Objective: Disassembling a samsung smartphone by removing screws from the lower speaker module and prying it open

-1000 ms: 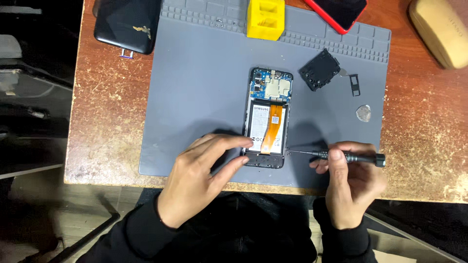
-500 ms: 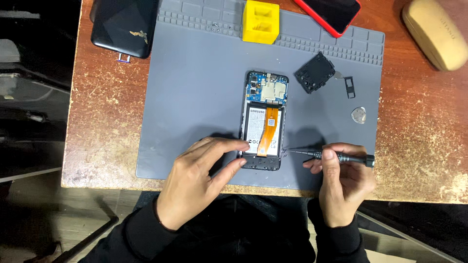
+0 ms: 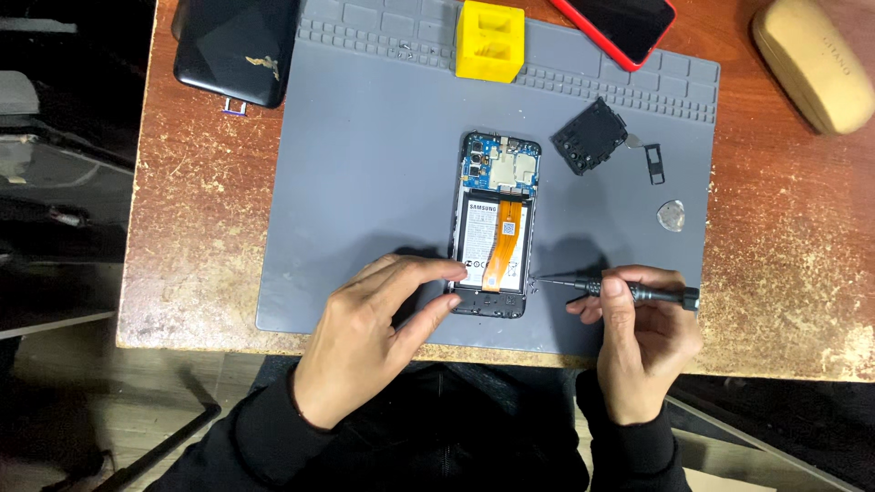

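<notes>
An opened phone (image 3: 493, 196) lies face down on a grey work mat (image 3: 365, 182), its blue circuit board, white battery and orange flex cable exposed. My left hand (image 3: 365, 342) rests on the mat with finger and thumb touching the phone's lower left corner. My right hand (image 3: 638, 337) grips a thin black screwdriver (image 3: 620, 290) held level. Its tip points at the phone's lower right edge.
A black plastic cover piece (image 3: 590, 137), a small tray part (image 3: 654, 162) and a clear pick (image 3: 672, 216) lie right of the phone. A yellow block (image 3: 490, 41), red phone (image 3: 620, 27), black phone (image 3: 239, 46) and tan case (image 3: 811, 64) sit farther back on the brown desk.
The view has shifted slightly. Both hands stay in nearly the same place at the phone's lower end.
</notes>
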